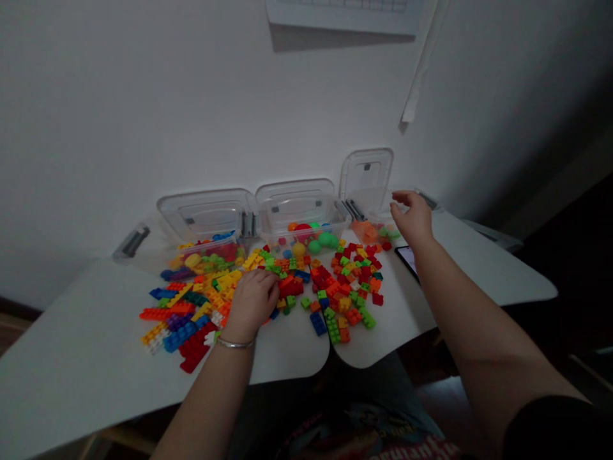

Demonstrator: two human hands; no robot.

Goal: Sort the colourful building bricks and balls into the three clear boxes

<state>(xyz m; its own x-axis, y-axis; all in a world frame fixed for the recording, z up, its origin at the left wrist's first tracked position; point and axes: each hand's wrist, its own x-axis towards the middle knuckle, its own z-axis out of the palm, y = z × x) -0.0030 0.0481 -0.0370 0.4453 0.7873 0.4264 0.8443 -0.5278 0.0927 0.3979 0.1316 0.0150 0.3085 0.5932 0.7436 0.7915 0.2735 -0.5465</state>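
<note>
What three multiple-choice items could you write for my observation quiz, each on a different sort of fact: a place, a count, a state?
1. Where is the left hand?
A) Inside a box
B) On the loose plastic building bricks
C) On a phone

2. How many clear plastic boxes stand along the wall?
A) Three
B) Two
C) Five

3. How do the boxes' lids stand?
A) Shut
B) Taken off and lying on the table
C) Raised open

Answers:
1. B: the hand rests on the spread of bricks in front of the boxes.
2. A: three boxes sit side by side.
3. C: each lid stands up behind its box, leaving the contents showing.
</note>
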